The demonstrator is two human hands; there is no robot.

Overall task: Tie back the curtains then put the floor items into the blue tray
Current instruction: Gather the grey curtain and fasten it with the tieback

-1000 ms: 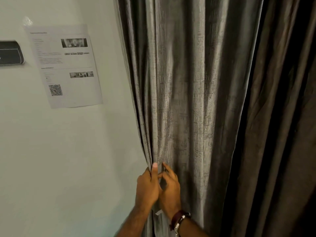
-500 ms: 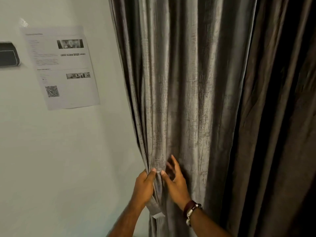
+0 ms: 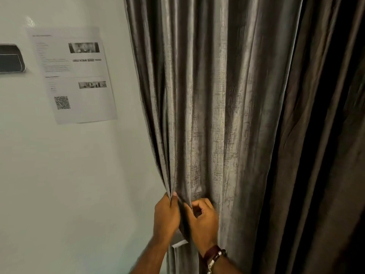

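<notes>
A grey textured curtain (image 3: 207, 95) hangs in folds down the middle of the head view. My left hand (image 3: 166, 218) pinches its left edge between thumb and fingers. Just to the right, my right hand (image 3: 201, 220), with a watch on the wrist, curls its fingers into the folds beside the left hand. A grey tie-back strap (image 3: 178, 244) shows below and between the two hands. A darker brown curtain (image 3: 316, 135) hangs to the right. No floor items and no blue tray are in view.
A white wall (image 3: 69, 184) fills the left side. A printed sheet with a QR code (image 3: 73, 76) is stuck on it. A dark wall-mounted device (image 3: 10, 58) sits at the left edge.
My right hand's fingers were spread over the curtain; they have curled in and gripped the folds. My left hand has kept its pinch on the curtain edge.
</notes>
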